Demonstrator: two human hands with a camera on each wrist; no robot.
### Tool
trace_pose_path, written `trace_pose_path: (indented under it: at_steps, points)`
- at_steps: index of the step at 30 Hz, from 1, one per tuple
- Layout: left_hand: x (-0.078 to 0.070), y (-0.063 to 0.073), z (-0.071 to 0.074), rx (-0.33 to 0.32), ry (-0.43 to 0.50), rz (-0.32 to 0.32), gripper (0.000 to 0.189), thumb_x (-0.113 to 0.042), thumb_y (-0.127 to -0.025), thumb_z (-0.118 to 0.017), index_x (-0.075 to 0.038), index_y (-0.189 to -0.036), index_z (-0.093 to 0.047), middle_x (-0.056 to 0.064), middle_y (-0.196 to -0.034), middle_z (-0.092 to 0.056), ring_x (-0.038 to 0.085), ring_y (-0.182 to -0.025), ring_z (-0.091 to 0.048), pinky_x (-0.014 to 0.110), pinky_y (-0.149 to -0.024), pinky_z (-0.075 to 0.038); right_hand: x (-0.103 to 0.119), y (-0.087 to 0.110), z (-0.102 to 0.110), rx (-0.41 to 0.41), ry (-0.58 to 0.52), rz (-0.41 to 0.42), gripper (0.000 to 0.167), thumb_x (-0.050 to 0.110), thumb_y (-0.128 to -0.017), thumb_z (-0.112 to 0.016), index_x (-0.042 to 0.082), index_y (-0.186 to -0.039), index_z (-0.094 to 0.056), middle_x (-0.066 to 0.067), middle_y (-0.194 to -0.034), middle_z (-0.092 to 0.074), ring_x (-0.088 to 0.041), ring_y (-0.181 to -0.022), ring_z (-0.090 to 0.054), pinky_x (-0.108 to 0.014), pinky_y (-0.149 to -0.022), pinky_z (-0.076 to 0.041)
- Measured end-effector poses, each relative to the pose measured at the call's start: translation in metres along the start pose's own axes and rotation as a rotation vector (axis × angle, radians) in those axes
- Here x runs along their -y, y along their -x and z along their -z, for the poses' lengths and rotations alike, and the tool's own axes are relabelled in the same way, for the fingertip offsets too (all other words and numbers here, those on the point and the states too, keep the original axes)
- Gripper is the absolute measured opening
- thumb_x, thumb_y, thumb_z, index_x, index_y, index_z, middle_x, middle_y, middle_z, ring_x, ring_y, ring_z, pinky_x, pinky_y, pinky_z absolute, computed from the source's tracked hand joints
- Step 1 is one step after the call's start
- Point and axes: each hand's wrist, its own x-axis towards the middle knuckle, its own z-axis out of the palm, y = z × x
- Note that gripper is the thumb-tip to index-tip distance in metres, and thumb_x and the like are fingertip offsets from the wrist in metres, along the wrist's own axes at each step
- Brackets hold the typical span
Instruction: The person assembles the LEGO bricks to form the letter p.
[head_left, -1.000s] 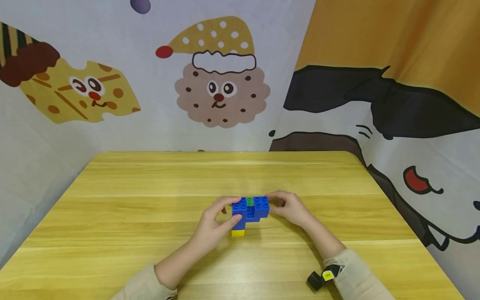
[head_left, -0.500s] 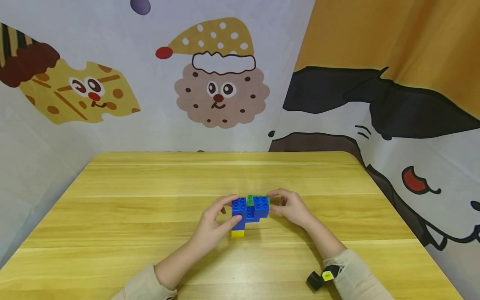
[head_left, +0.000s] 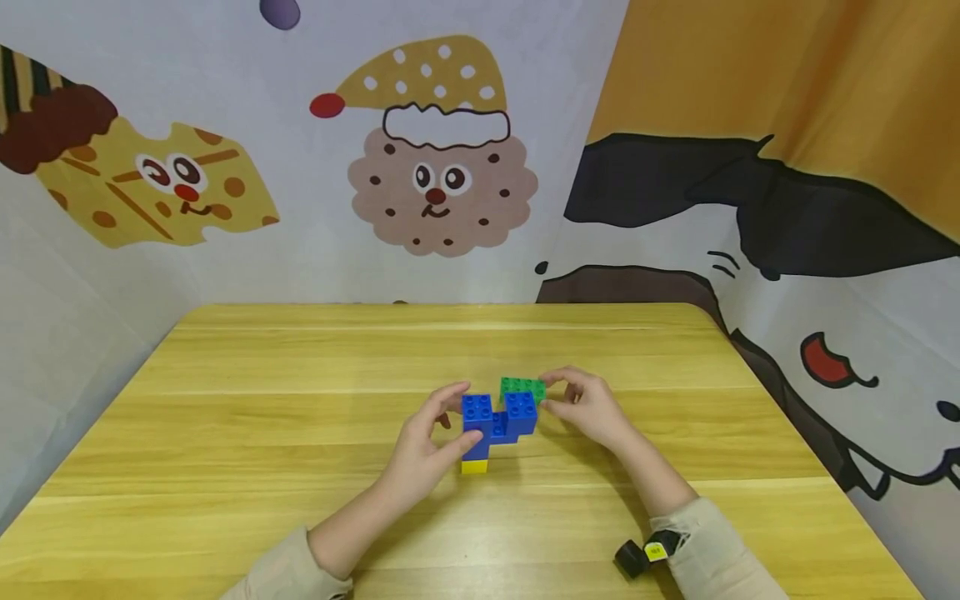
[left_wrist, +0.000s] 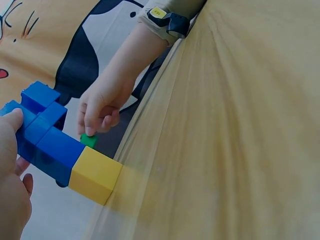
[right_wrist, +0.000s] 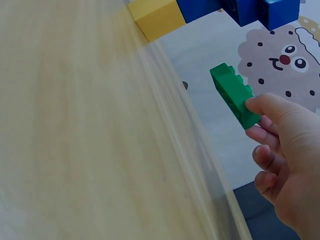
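Note:
A structure of blue bricks stands upright on a yellow brick that rests on the table. Its blue part juts out to the right with a gap between two raised blocks. My left hand holds the structure from the left, thumb on the near face; its other fingers are partly hidden behind. Between thumb and fingertips, my right hand pinches one end of a long green brick. That green brick is off the table, apart from the blue bricks and behind them in the head view.
The wooden table spreads around both hands. Behind it hangs a cloth with cartoon figures. A black strap device with a yellow label sits on the right wrist.
My right hand has drawn the green brick out from behind the blue bricks, moving it back and slightly right. The left index finger has risen a little; the blue structure stays in place.

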Motion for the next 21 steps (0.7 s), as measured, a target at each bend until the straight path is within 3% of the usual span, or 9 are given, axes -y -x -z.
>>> trace_pose_path:
  at_steps: [16, 21]
  points:
    - [0.0, 0.002, -0.002, -0.03, 0.015, 0.031, 0.056, -0.001, -0.088, -0.076, -0.003, -0.139, -0.053, 0.007, -0.113, -0.068, 0.017, -0.102, -0.059, 0.035, -0.082, -0.05, 0.016, 0.0, 0.01, -0.079, -0.025, 0.016, 0.034, -0.001, -0.085, -0.077, 0.001, -0.118, -0.07, -0.024, -0.101, -0.065, -0.011, -0.064, -0.049, -0.022, -0.048, -0.038]
    - [-0.004, 0.002, -0.002, -0.021, 0.024, 0.081, 0.052, -0.003, -0.089, -0.076, -0.005, -0.136, -0.056, 0.004, -0.112, -0.067, 0.016, -0.102, -0.058, 0.036, -0.084, -0.05, 0.031, 0.001, 0.013, -0.111, -0.035, 0.033, 0.034, -0.007, -0.083, -0.075, -0.004, -0.116, -0.069, -0.021, -0.098, -0.064, -0.01, -0.061, -0.047, -0.021, -0.047, -0.035]
